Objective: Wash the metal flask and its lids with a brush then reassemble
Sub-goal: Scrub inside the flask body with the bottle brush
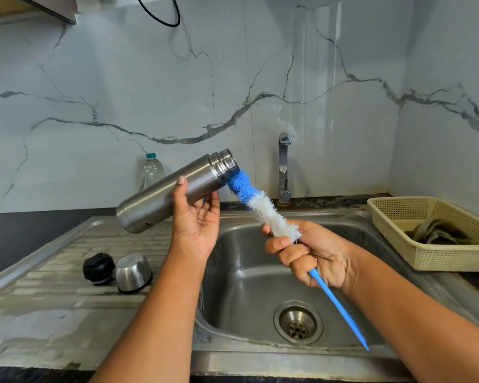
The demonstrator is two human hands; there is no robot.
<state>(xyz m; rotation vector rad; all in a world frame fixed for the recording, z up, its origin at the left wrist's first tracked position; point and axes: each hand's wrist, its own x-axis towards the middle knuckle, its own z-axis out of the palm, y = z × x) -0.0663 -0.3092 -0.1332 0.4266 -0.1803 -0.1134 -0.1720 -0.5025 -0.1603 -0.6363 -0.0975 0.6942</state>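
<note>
Metal flask [161, 197], its lids off, is held tilted in the centre of the frame above the left edge of a steel sink [249, 283], with its open threaded mouth pointing to the upper right. The left hand [195, 225] grasps its body from below, thumb across the front. The right hand [307, 258] is clenched around a bottle brush [263, 208] where the white bristles meet the blue handle, which slants down towards the lower right. The brush's blue tip touches the lower edge of the flask's neck; whether any bristles are inside the mouth cannot be told. At lower left, a black lid [98, 268] and a steel cup lid [133, 272] sit side by side on the draining board [53, 286], the cup mouth down. A tap [284, 167] stands behind the sink against a marble wall. A plastic water bottle [152, 170] stands behind the flask. At right, a cream basket [398, 214] holds a crumpled cloth [437, 232].
</note>
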